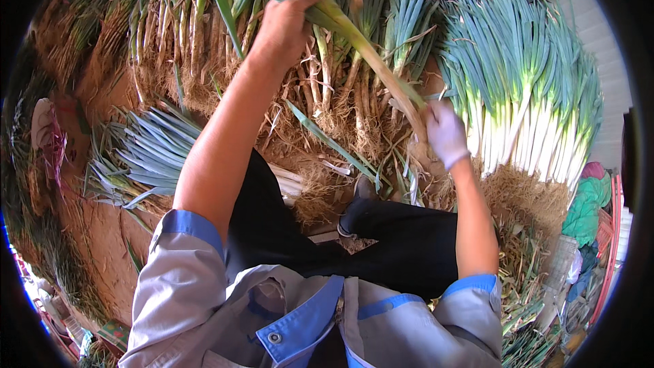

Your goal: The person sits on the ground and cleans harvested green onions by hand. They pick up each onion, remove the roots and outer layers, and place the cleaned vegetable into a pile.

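A long Welsh onion [375, 61] slants across the space in front of me, leaves up to the left, root end down to the right. My left hand [290, 25], bare, is wrapped around its green leafy part. At the lower end, my right hand [447, 133] wears a thin pale glove and is closed against the stalk. Motion blur hides what its fingers pinch there, perhaps a strip of outer sheath. Behind the stalk stand rows of untrimmed Welsh onions [196, 36] with brown, dirty sheaths and shaggy roots.
On the right, a large bundle of cleaned Welsh onions [521, 97] leans by a wall, white stems showing. A smaller cleaned pile [158, 148] lies left of my legs. Peeled scraps [521, 276] cover the ground at right. Purple twine [55, 148] lies far left.
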Demonstrator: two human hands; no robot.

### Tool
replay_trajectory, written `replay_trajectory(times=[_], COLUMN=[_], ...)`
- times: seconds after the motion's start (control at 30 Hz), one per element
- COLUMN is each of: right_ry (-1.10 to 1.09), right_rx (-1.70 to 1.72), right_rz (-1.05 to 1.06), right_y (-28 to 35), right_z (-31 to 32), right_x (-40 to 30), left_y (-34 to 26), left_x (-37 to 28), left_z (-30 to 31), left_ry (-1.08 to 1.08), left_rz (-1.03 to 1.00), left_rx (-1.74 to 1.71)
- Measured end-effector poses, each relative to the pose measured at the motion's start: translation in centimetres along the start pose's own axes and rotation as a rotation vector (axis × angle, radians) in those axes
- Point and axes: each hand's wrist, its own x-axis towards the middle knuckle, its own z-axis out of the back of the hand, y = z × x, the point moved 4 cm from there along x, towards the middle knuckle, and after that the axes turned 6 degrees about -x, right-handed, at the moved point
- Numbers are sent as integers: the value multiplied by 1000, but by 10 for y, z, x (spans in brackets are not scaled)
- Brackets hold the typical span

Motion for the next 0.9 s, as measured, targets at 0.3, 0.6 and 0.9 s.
replay_trajectory(times=[0.3,0.6,0.9], right_ry=[151,307,152], right_rx=[-121,757,793], right_rz=[-319,119,-151], right_y=[-101,80,70], right_z=[-22,2,32], right_x=[-64,-11,-26], left_y=[-25,5,36], left_x=[9,-8,-19], left_z=[49,4,-22], left_ry=[-117,48,60], left_rz=[-81,131,186], left_rx=[226,162,516])
